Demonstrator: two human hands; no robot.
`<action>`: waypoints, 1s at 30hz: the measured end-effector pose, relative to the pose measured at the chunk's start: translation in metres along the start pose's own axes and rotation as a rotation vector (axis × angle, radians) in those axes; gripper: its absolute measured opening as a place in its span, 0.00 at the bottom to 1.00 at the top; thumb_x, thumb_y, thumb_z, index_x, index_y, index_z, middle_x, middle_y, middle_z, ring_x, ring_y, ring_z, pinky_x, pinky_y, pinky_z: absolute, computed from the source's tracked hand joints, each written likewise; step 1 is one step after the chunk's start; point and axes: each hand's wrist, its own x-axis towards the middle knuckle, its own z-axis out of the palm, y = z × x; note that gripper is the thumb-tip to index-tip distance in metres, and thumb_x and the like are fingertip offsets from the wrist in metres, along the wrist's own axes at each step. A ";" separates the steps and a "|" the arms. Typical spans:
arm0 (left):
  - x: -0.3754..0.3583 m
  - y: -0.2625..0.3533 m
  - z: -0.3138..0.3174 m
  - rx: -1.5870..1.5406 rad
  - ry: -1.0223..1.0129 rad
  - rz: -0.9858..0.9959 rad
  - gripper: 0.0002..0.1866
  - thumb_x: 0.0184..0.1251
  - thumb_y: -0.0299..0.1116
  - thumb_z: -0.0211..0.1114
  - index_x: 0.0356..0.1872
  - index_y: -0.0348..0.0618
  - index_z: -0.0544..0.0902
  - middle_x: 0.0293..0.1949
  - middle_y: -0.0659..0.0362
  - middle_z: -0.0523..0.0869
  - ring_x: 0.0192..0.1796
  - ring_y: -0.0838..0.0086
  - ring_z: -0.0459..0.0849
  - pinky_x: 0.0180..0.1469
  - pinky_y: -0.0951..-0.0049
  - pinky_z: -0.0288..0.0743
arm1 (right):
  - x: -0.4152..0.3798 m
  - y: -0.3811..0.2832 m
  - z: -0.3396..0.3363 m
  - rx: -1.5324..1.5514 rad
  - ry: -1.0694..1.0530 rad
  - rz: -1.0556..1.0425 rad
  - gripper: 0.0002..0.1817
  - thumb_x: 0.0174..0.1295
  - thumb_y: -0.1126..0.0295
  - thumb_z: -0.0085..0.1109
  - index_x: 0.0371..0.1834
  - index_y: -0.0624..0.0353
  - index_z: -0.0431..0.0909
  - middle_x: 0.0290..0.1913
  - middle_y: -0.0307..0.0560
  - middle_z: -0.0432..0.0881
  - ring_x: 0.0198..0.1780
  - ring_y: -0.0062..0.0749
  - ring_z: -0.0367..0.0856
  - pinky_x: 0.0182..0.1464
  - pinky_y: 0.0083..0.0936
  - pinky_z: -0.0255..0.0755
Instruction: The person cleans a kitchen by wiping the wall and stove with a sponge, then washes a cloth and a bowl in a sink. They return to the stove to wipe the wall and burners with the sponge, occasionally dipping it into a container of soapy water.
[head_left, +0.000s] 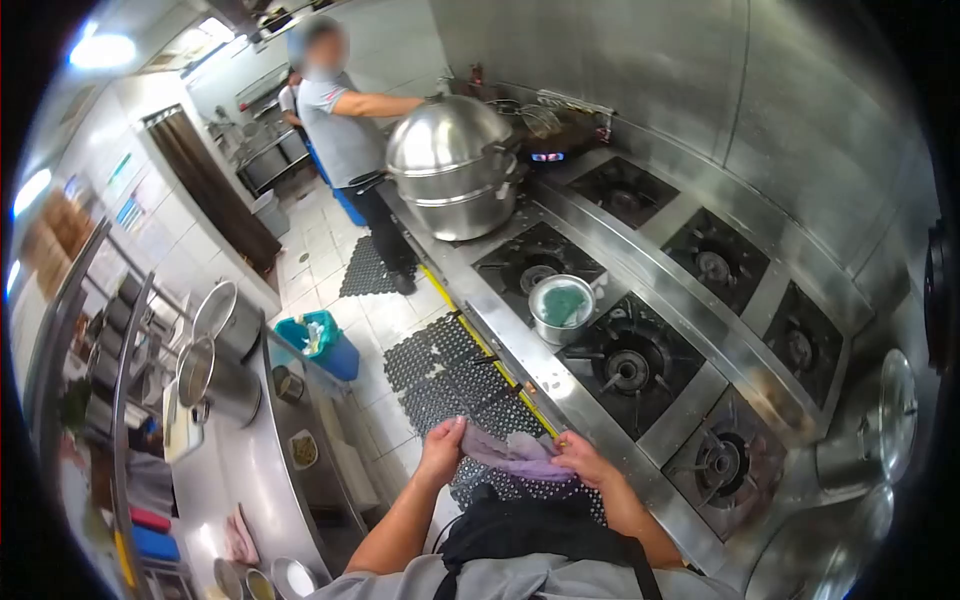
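I am holding a purple cloth (512, 455) between my left hand (441, 452) and right hand (585, 462), both closed on it. I am not wiping the stove (590, 400) beside them yet.

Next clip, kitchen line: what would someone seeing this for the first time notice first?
Probably the big domed steel steamer at the far end of the long gas range, where another person stands reaching toward it. Nearer, a small metal pot with something green inside sits among the burners. At the bottom, the left hand and right hand hold a purplish cloth between them.
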 end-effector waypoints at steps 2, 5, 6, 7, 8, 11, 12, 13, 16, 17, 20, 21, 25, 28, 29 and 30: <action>-0.019 0.013 0.000 -0.032 0.016 0.038 0.14 0.78 0.41 0.52 0.36 0.42 0.79 0.32 0.61 0.84 0.33 0.75 0.83 0.40 0.72 0.79 | 0.009 0.017 0.011 0.009 -0.134 -0.010 0.29 0.57 0.70 0.68 0.62 0.60 0.68 0.50 0.47 0.80 0.48 0.29 0.79 0.51 0.25 0.73; -0.039 0.011 -0.015 -0.034 -0.017 0.090 0.15 0.77 0.40 0.53 0.36 0.39 0.81 0.32 0.61 0.85 0.33 0.77 0.82 0.39 0.75 0.78 | 0.028 0.024 0.021 -0.783 -0.326 0.019 0.41 0.54 0.63 0.73 0.69 0.60 0.60 0.54 0.49 0.79 0.55 0.36 0.78 0.56 0.31 0.74; -0.047 0.013 -0.015 0.153 -0.053 0.151 0.15 0.77 0.39 0.54 0.36 0.38 0.83 0.32 0.63 0.85 0.33 0.79 0.81 0.39 0.76 0.76 | 0.030 0.026 0.030 -0.864 -0.303 0.017 0.49 0.51 0.58 0.76 0.72 0.60 0.56 0.61 0.53 0.74 0.60 0.38 0.75 0.59 0.33 0.73; -0.055 0.016 -0.014 0.342 -0.090 0.210 0.15 0.76 0.38 0.56 0.37 0.37 0.84 0.32 0.64 0.85 0.32 0.82 0.79 0.38 0.77 0.75 | 0.031 0.029 0.041 -0.869 -0.307 0.018 0.49 0.51 0.58 0.76 0.72 0.60 0.56 0.61 0.53 0.74 0.60 0.38 0.75 0.59 0.33 0.73; -0.064 0.019 -0.013 0.394 -0.127 0.159 0.14 0.75 0.37 0.58 0.39 0.37 0.86 0.31 0.66 0.84 0.33 0.85 0.77 0.37 0.78 0.73 | 0.034 0.032 0.051 -0.873 -0.266 -0.149 0.48 0.51 0.58 0.76 0.72 0.61 0.58 0.64 0.54 0.71 0.63 0.38 0.73 0.60 0.32 0.72; -0.068 0.016 -0.023 0.611 -0.266 0.090 0.13 0.74 0.38 0.59 0.40 0.39 0.86 0.30 0.67 0.83 0.33 0.85 0.76 0.37 0.78 0.72 | 0.037 0.023 0.094 -0.625 -0.273 -0.206 0.44 0.52 0.58 0.75 0.70 0.61 0.62 0.70 0.56 0.62 0.67 0.37 0.68 0.64 0.30 0.69; -0.066 0.013 -0.024 0.708 -0.301 0.235 0.13 0.73 0.39 0.60 0.41 0.39 0.86 0.29 0.67 0.83 0.33 0.85 0.75 0.36 0.78 0.72 | 0.042 0.023 0.104 -0.722 -0.345 -0.313 0.45 0.52 0.58 0.74 0.71 0.61 0.61 0.71 0.58 0.62 0.68 0.41 0.67 0.66 0.32 0.66; -0.065 0.012 -0.027 0.707 -0.306 0.239 0.13 0.73 0.39 0.60 0.41 0.39 0.86 0.29 0.67 0.83 0.33 0.85 0.75 0.36 0.78 0.72 | 0.045 0.023 0.112 -0.818 -0.417 -0.420 0.45 0.52 0.59 0.74 0.71 0.61 0.60 0.71 0.60 0.61 0.70 0.45 0.66 0.69 0.34 0.63; -0.078 0.037 -0.021 0.758 -0.430 0.214 0.13 0.72 0.38 0.61 0.43 0.39 0.86 0.33 0.61 0.88 0.35 0.83 0.80 0.38 0.76 0.75 | 0.034 0.014 0.140 -0.775 -0.447 -0.208 0.33 0.57 0.61 0.70 0.63 0.63 0.70 0.59 0.56 0.75 0.61 0.41 0.75 0.61 0.33 0.69; -0.082 0.045 -0.023 0.839 -0.366 0.212 0.13 0.71 0.39 0.62 0.43 0.40 0.86 0.35 0.59 0.89 0.35 0.81 0.81 0.40 0.75 0.76 | 0.040 0.003 0.144 -0.761 -0.461 -0.118 0.27 0.59 0.61 0.68 0.59 0.64 0.74 0.53 0.54 0.82 0.56 0.39 0.79 0.57 0.33 0.73; -0.065 0.040 -0.058 0.827 -0.275 0.360 0.12 0.70 0.38 0.63 0.42 0.40 0.86 0.33 0.59 0.88 0.34 0.81 0.81 0.38 0.75 0.76 | 0.031 -0.003 0.147 -0.649 -0.315 -0.187 0.15 0.63 0.63 0.64 0.46 0.62 0.79 0.36 0.41 0.82 0.40 0.23 0.78 0.43 0.25 0.72; -0.064 0.043 -0.064 0.820 -0.189 0.380 0.12 0.70 0.38 0.63 0.41 0.39 0.86 0.32 0.59 0.88 0.34 0.81 0.81 0.38 0.75 0.76 | 0.028 -0.010 0.149 -0.507 -0.302 -0.182 0.11 0.64 0.65 0.64 0.40 0.61 0.80 0.31 0.36 0.79 0.34 0.15 0.72 0.37 0.20 0.70; -0.065 0.051 -0.077 0.748 -0.033 0.441 0.11 0.69 0.37 0.63 0.40 0.38 0.86 0.28 0.61 0.86 0.33 0.82 0.80 0.36 0.76 0.75 | 0.036 0.009 0.138 -0.491 -0.415 -0.025 0.15 0.64 0.61 0.65 0.30 0.62 0.76 0.28 0.33 0.76 0.34 0.14 0.73 0.37 0.17 0.69; -0.072 0.069 -0.078 0.722 0.019 0.429 0.11 0.70 0.36 0.63 0.38 0.37 0.86 0.26 0.64 0.84 0.31 0.83 0.78 0.34 0.78 0.73 | 0.029 0.018 0.132 -0.545 -0.485 -0.048 0.16 0.62 0.59 0.67 0.37 0.64 0.80 0.29 0.36 0.80 0.35 0.16 0.75 0.39 0.21 0.70; -0.074 0.072 -0.079 0.699 0.026 0.422 0.11 0.70 0.35 0.62 0.37 0.36 0.86 0.26 0.65 0.83 0.30 0.84 0.77 0.33 0.78 0.73 | 0.027 0.017 0.126 -0.787 -0.540 -0.037 0.17 0.62 0.59 0.67 0.40 0.64 0.81 0.30 0.38 0.82 0.35 0.18 0.76 0.40 0.23 0.71; -0.071 0.072 -0.084 0.688 0.014 0.455 0.11 0.71 0.35 0.62 0.36 0.36 0.86 0.26 0.65 0.83 0.30 0.84 0.77 0.32 0.79 0.72 | 0.033 0.022 0.118 -0.870 -0.581 -0.054 0.20 0.60 0.59 0.68 0.47 0.64 0.81 0.34 0.43 0.85 0.36 0.20 0.77 0.41 0.24 0.72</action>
